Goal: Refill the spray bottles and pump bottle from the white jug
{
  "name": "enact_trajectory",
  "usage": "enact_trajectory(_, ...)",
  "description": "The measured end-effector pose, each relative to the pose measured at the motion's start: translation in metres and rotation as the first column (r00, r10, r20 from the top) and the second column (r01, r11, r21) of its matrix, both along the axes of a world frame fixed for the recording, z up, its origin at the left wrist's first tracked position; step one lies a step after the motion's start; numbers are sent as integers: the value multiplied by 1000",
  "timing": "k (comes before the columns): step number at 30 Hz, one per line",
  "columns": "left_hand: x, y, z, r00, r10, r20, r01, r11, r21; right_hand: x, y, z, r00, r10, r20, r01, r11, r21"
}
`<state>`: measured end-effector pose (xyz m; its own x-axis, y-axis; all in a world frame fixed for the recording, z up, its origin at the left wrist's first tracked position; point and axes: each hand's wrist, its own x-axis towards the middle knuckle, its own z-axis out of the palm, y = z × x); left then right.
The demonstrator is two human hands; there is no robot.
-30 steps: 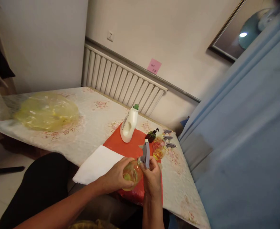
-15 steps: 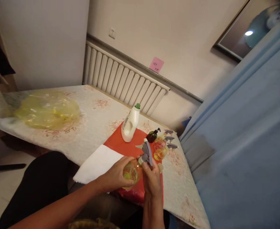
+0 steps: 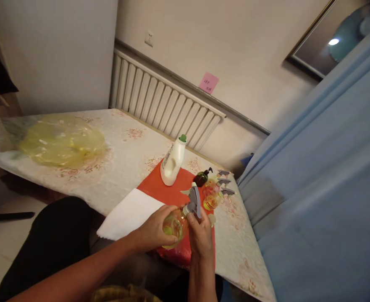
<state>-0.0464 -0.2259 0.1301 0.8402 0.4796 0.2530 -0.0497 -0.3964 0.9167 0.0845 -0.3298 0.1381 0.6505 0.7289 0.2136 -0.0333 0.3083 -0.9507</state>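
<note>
My left hand (image 3: 155,230) is wrapped round a clear spray bottle (image 3: 174,224) of yellow liquid, held over the near edge of a red mat (image 3: 162,193). My right hand (image 3: 200,234) grips the bottle's grey trigger head (image 3: 193,201) at the neck. A white detergent bottle with a green cap (image 3: 172,161) stands on the mat behind. To the right stand a dark green pump bottle (image 3: 201,178) and several small spray bottles with grey heads (image 3: 214,193).
A white paper sheet (image 3: 129,213) lies left of the mat on the floral tablecloth (image 3: 122,167). A yellow plastic bag (image 3: 60,141) rests far left. A radiator (image 3: 159,105) runs along the wall; a blue curtain (image 3: 323,176) hangs right.
Both hands keep their hold on the spray bottle; the trigger head has turned slightly. The view has shifted a little.
</note>
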Motion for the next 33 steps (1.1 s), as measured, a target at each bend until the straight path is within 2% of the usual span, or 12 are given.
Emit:
enact_trajectory(6, 2, 0, -2, 998, 49, 34, -52, 996, 67, -1, 2, 1, 998, -57, 35, 58, 998, -23)
enact_trajectory(11, 3, 0, -7, 997, 73, 30, -76, 991, 110, -4, 6, -4, 993, -116, -25, 116, 993, 11)
enact_trajectory(14, 2, 1, -10, 997, 76, 24, -79, 991, 112, -7, 7, -4, 992, -101, -77, 103, 995, 13)
enact_trajectory(20, 1, 2, -13, 997, 71, 30, -75, 989, 131, -8, 5, -3, 992, -110, -68, 111, 994, 10)
enact_trajectory(26, 1, 2, -12, 997, 65, 28, -68, 992, 105, -4, 4, -7, 989, -139, -48, 138, 990, -23)
enact_trajectory(33, 0, 2, -11, 998, 56, 40, -59, 996, 71, -2, 0, -7, 995, -98, 4, 98, 995, -31)
